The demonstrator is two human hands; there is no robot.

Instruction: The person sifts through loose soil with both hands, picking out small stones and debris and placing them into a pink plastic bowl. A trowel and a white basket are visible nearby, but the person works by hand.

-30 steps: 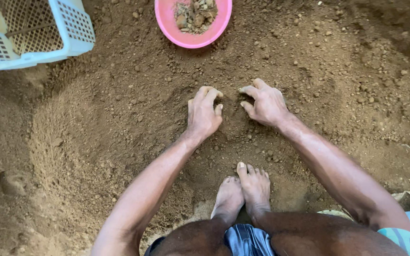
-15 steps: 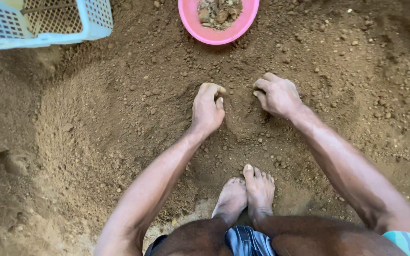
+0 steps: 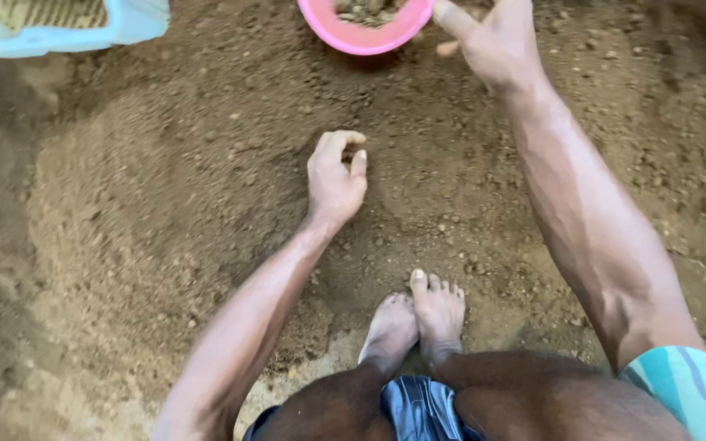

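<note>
Reaching hand: right hand [image 3: 496, 41], fingers loosely spread, beside pink bowl [image 3: 365, 37]
Resting hand: left hand [image 3: 335, 175], curled, pressing sandy soil [image 3: 165, 204]

A pale blue plastic crate [image 3: 67, 24] with a lattice wall sits at the far left, cut off by the frame's edge. At the near middle, two bare feet [image 3: 417, 318] rest side by side, toes pointing away, above dark shorts [image 3: 418, 408].
</note>
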